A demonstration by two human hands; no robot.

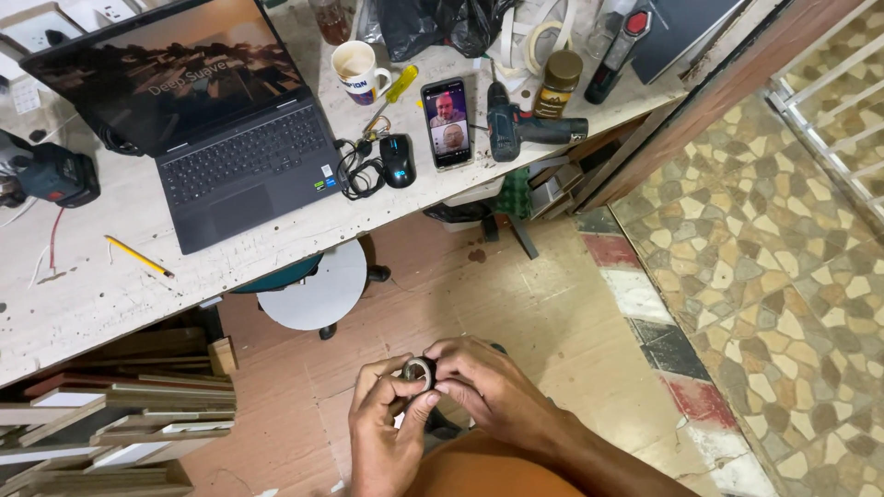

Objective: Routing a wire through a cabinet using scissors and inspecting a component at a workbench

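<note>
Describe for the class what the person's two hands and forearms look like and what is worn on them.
Both hands, left and right, are bare: no gloves, rings or watch show. The forearms are bare too, with no sleeves in view down to the picture's bottom edge.

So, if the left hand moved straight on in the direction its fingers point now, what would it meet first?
The left hand points up-right at the small dark ring-shaped roll it already grips, with the right hand just behind. Beyond them lies brown floor; depth is unclear.
</note>
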